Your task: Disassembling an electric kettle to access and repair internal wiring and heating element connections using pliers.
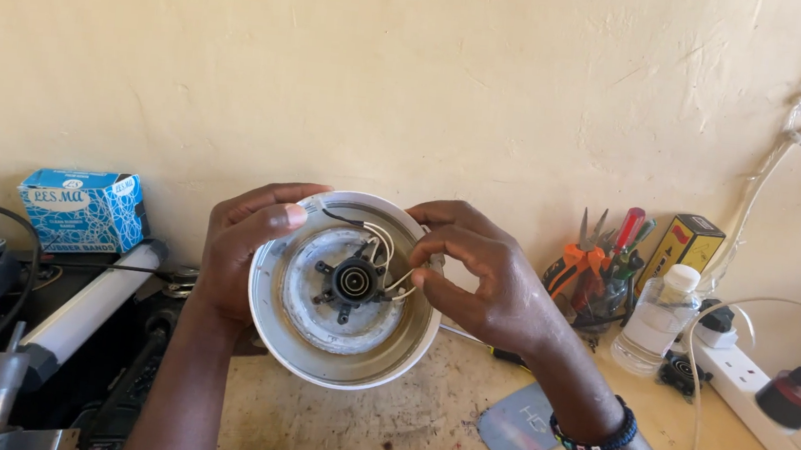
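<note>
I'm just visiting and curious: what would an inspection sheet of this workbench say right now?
Surface: bench top, bare wood, dusty.
Job's things: round white appliance base, held open side up; black connector with white wires.
Clutter: blue box, tool cup, clear bottle, yellow box.
Grippers: left hand grips the rim; right hand pinches the wires.
Cables: power strip, plug in it.
Surroundings: cream wall.

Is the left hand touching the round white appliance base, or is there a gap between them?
Touching. In the head view, the left hand wraps around the rim of the round white appliance base, with the thumb lying over its upper edge; no gap shows.
</note>
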